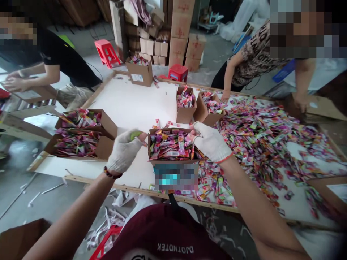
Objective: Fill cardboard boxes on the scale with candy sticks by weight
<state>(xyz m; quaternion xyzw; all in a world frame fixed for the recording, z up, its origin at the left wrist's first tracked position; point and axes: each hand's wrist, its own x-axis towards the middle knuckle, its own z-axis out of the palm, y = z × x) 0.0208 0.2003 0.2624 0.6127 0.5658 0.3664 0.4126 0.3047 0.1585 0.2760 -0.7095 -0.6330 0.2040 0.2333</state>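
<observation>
A small cardboard box [176, 162] filled with colourful candy packets [169, 142] stands in front of me, right above a blue device with a lit display [169, 178]. My left hand [125, 150], in a whitish glove with bare fingertips, is beside the box's left edge. Its fingers are closed, with something green [135, 135] at them that I cannot make out. On the other side, my right hand [213, 141], gloved the same way, has its fingers bent over the box's right rim. The palm sides of both hands are hidden.
Loose packets [255, 133] cover the table's right side. Filled boxes stand left [108, 144], at the back [139, 74] and right of centre [185, 115]. One co-worker's arm [230, 74] reaches in at the right; another's hands [17, 81] are far left. Red stools [107, 53] stand behind.
</observation>
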